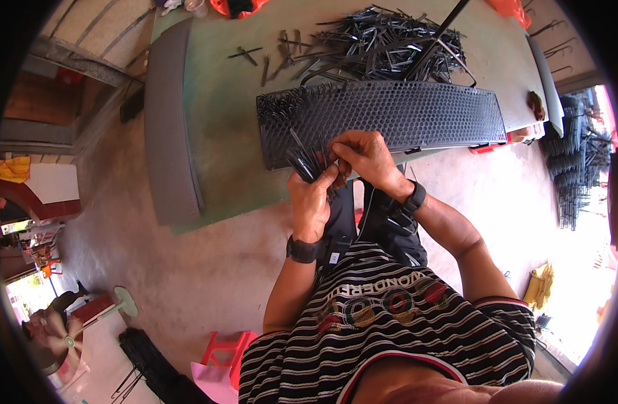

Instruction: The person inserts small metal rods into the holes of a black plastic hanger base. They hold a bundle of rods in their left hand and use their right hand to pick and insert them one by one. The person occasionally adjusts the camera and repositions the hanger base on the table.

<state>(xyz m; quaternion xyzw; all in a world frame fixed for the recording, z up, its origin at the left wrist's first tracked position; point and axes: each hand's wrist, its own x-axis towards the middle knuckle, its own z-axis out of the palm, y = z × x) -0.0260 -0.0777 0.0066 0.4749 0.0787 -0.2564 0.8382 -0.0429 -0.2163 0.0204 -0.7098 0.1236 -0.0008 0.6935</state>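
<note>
Left hand (pixel 310 202) is sitting mid-frame, fingers wrapped round a bunch of thin black metal pins (pixel 303 160), fanning them upward prob so one can be picked off easily. Right hand (pixel 367 156) is coming in from the right w/ fingertips pinching at the top of that same bunch, right at the near edge of the long black perforated mesh panel (pixel 389 114). The panel is lying flat across the green tabletop (pixel 221 108), pulled close to the edge, I'm guessing so it's within reach. A big loose pile of dark metal clips (pixel 383 40) is sitting behind it at upper centre, handy as stock. A grey curved panel (pixel 171 128) is lying along the table's left side. Red plastic stool (pixel 222 350) is down at lower left on the concrete floor.
</note>
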